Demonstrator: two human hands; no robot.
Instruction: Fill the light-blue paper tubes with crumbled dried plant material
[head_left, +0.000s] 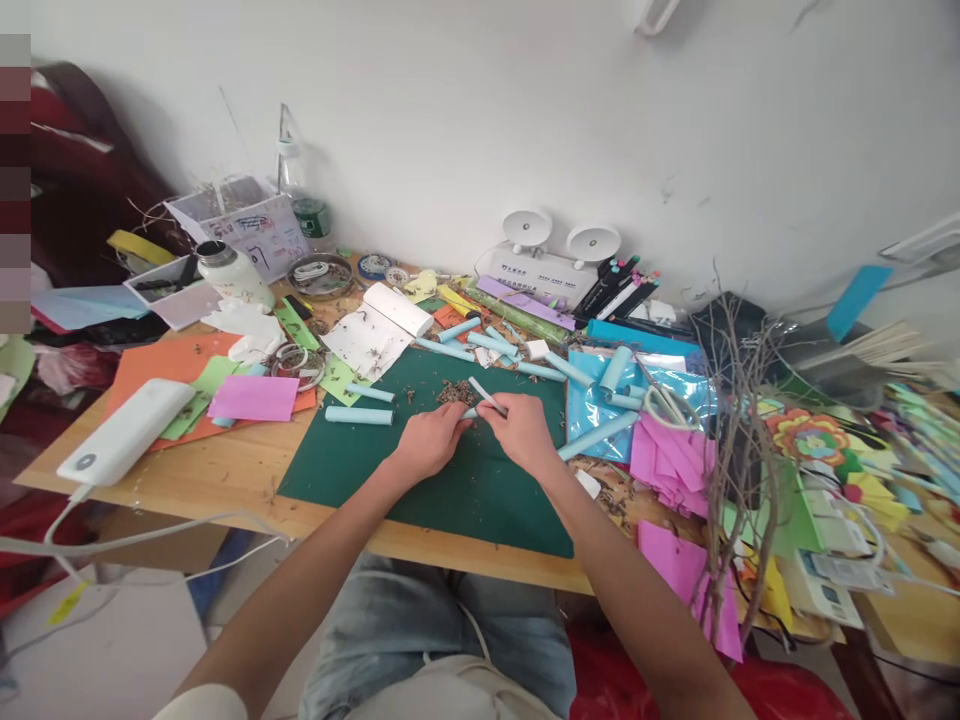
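Observation:
My left hand [431,442] is closed around a small light blue paper roll [469,413], whose end peeks out between the fingers. Close beside it, my right hand [523,432] pinches a thin pale stick-like roll [486,393] that slants up to the left; whether it is paper or a tool I cannot tell. Both hands are low over a dark green cutting mat [465,510]. Just beyond the fingertips lies a heap of brown dried crumbs [454,392]. Light blue paper tubes [358,415] rest on the mat's left side, and several more lie along its far edge.
A white power strip [124,432] lies on orange and pink paper at the left, near a white bottle [234,275]. Scissors [670,408], pink paper [671,465] and upright dry twigs [731,450] crowd the right. A white emergency light [546,275] stands against the wall.

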